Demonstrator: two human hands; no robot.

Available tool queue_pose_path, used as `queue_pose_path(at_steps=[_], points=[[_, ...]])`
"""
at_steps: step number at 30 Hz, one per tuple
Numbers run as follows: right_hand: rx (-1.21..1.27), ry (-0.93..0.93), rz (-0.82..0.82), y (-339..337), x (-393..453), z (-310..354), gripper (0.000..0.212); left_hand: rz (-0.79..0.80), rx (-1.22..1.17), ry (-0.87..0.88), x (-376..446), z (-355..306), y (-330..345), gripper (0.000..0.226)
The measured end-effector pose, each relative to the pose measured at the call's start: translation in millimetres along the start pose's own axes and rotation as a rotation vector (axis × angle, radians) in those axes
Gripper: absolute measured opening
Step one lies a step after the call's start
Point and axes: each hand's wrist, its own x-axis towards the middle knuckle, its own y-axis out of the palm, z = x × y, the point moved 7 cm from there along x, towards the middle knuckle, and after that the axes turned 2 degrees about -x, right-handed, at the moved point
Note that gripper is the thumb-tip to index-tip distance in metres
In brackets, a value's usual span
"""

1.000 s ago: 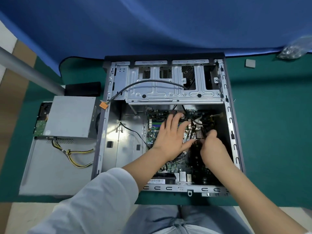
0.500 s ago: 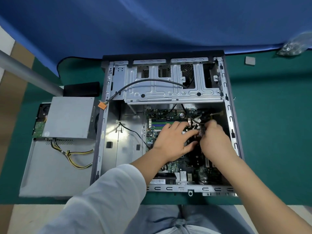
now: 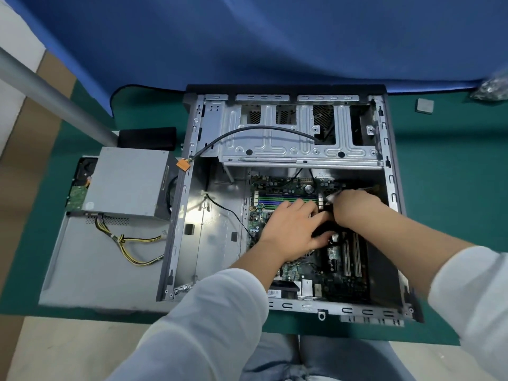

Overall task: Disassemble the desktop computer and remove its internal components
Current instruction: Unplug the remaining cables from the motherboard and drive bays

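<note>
Two parts out: the power supply [image 3: 126, 182] lies on the side panel [image 3: 90, 270], left of the case [image 3: 390, 166], its yellow-and-black leads trailing over the panel; a green-edged board peeks from under it.
Case: on its side on the green mat [image 3: 450, 210], open, just beside the panel.
Drive cage [image 3: 299, 149]: fixed at the far end of the case, bays look hollow; a black cable [image 3: 261, 129] with an orange plug [image 3: 183, 164] drapes over it.
Motherboard [image 3: 341, 279]: seated in the case, so the bulk of the job looks unfinished.
Left hand [image 3: 291, 229]: palm down over the board's middle, fingers stretched rightward onto a dark part, thumb tucked below it; whether it grips or only presses, I cannot tell.
Right hand [image 3: 351, 207]: touching the left fingertips, knuckles up, fingers curled under out of sight; likely working a clip or connector, but what it holds I cannot tell.
Far right: a small grey square [image 3: 425, 105] and a plastic bag [image 3: 492, 88] on the mat.
</note>
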Motion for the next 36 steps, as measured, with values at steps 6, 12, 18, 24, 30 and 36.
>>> queue_pose_path(at_steps=[6, 12, 18, 24, 30, 36], points=[[-0.263, -0.108, -0.161, 3, 0, 1, 0.032, -0.013, -0.035, -0.012, -1, 1, -2, 0.041], [-0.360, -0.102, -0.195, 3, 7, 5, 0.030, 0.004, -0.036, -0.020, -1, 0, -4, 0.041], [-0.467, -0.098, -0.159, -2, 11, 5, 0.035, 0.019, -0.042, -0.024, -1, 0, -4, 0.041], [-0.402, -0.066, -0.059, -4, 16, 3, 0.042, 0.007, -0.064, -0.026, -2, 0, -4, 0.040], [-0.410, -0.070, 0.015, -6, 15, 2, 0.042, 0.006, -0.076, -0.026, -2, -1, -4, 0.040], [-0.446, -0.066, -0.011, -5, 16, 3, 0.043, 0.013, -0.076, -0.021, -1, 1, -4, 0.041]])
